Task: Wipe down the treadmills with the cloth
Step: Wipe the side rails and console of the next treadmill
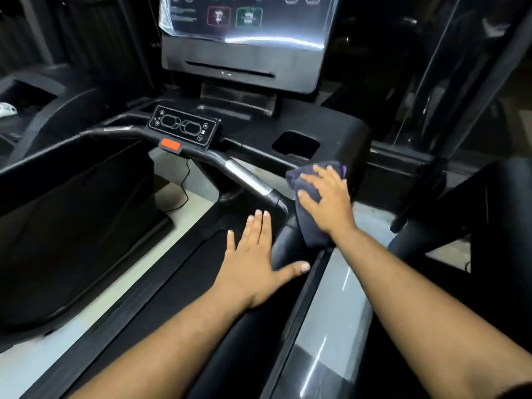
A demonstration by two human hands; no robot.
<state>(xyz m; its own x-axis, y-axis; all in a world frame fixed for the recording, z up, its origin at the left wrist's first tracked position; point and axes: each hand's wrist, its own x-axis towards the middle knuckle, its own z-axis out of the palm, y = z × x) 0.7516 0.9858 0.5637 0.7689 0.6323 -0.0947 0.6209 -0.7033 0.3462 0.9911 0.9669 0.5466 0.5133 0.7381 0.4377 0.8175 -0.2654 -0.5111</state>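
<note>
My right hand (326, 198) presses the dark cloth (309, 197) flat, fingers spread, on the treadmill (339, 131) handrail joint at centre right — more wiping area. My left hand (254, 262) hovers open, empty — likely for balance.

Handrail (247, 180) blocks — belt (184, 272) open

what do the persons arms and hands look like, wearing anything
Both forearms are bare as far as the view shows: no sleeves, gloves, watch or rings visible on the left hand or the right hand. Fingernails are short and unpainted.
</note>
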